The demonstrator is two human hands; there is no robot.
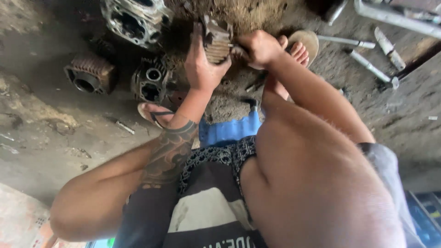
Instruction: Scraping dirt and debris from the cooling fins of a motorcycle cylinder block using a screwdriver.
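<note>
My left hand point(200, 64) grips a finned grey engine cylinder point(217, 40) from its left side, holding it up above the dirty ground. On the cylinder's right side my right hand point(260, 47) is closed around something small pressed against it; what it holds is hidden by the fingers. I am crouched, with my knees and both sandalled feet in view below the hands.
A rusty cylinder block point(90, 72), a dark engine part point(150, 84) and a grey cylinder head point(134, 19) lie at the left on the oily ground. Metal rods and tools point(373, 68) lie at the upper right. A blue low stool point(229, 129) sits under me.
</note>
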